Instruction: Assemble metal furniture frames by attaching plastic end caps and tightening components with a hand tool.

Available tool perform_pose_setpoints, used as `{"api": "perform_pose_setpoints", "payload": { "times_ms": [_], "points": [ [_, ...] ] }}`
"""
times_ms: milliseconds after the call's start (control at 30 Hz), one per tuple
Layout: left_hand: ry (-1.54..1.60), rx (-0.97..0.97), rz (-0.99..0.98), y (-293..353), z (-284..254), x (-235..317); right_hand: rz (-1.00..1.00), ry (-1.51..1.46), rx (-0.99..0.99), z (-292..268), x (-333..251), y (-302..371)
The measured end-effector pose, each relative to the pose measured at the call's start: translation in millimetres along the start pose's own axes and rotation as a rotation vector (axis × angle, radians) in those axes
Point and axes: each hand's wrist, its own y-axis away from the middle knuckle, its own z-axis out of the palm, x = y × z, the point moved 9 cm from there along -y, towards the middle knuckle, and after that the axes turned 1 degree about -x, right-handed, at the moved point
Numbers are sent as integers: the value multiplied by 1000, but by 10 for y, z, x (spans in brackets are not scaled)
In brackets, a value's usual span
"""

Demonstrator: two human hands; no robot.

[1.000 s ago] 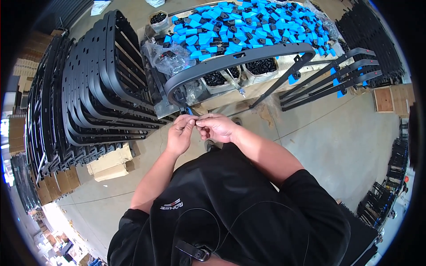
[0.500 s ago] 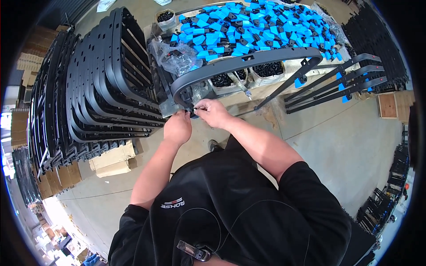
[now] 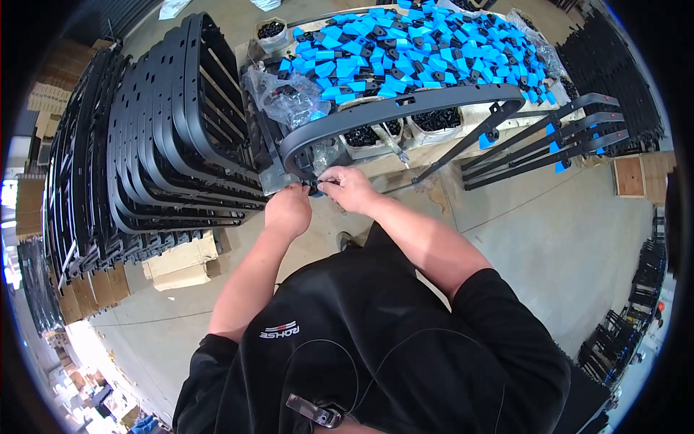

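A curved black metal frame (image 3: 405,106) rests on the near edge of the workbench, its rounded end toward me. At that end's lower corner my left hand (image 3: 289,211) is closed, with its fingertips against a small dark part mostly hidden by the fingers. Close beside it, my right hand (image 3: 350,190) pinches at the same spot, thumb and forefinger together. What exactly each hand grips is too small to make out. A trace of blue shows between the two hands. A blue-and-black plastic piece (image 3: 488,138) sits on the frame's right side.
A big heap of blue and black plastic pieces (image 3: 412,50) covers the bench. Tubs of small black parts (image 3: 437,123) and a clear plastic bag (image 3: 293,98) lie nearer. Many black frames (image 3: 155,130) stand stacked at left; several more frames (image 3: 557,155) lean at right.
Both hands stay at the frame's corner, the right hand's fingers shifting slightly. The whole view has moved a little; nothing has visibly been let go.
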Motion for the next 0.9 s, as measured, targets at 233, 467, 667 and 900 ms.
{"api": "perform_pose_setpoints", "payload": {
  "times_ms": [233,467,667,900],
  "points": [
    [-29,-22,31,4,-52,72,-44,-23,8,14,-79,-22],
    [-49,-85,13,27,-87,116,202,-80,-174,59,29,-147],
    [0,-39,30,-6,-61,66,489,-339,-229,237,194,-104],
    [12,-23,50,-32,-22,37,442,-231,-143,284,235,-126]
  ]
}}
